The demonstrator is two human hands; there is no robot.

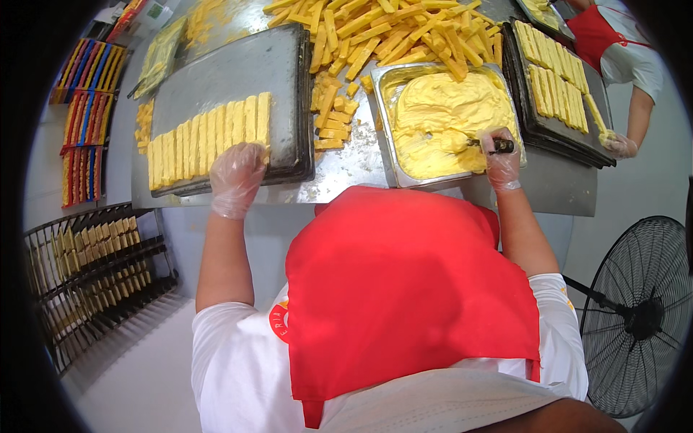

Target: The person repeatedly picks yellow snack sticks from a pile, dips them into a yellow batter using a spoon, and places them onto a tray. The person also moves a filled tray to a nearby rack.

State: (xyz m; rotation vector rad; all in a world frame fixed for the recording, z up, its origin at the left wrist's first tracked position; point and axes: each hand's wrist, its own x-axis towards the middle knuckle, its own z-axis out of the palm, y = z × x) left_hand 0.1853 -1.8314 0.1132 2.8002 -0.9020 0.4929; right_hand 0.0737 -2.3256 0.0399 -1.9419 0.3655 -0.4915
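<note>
My left hand [238, 173], in a clear plastic glove, is at the near edge of a dark metal baking tray [216, 70], its curled fingers against the end of the row of cream-coated sticks [211, 140]. Whether it grips one of them I cannot tell. My right hand [502, 154], gloved too, holds a black-handled spreading tool [503, 145] over the near right part of a steel pan [387, 130]. Yellow cream [455, 108] fills much of that pan, and the tool's far end is in the cream. Beyond the pan lies a heap of yellow-orange cake sticks [390, 32].
Short cake pieces [335, 122] lie between tray and pan. At the right, a co-worker's gloved hand [620, 146] is at a coated stick beside another loaded tray [595, 103]. A rack [97, 270] with filled trays stands lower left, a black fan [641, 319] lower right.
</note>
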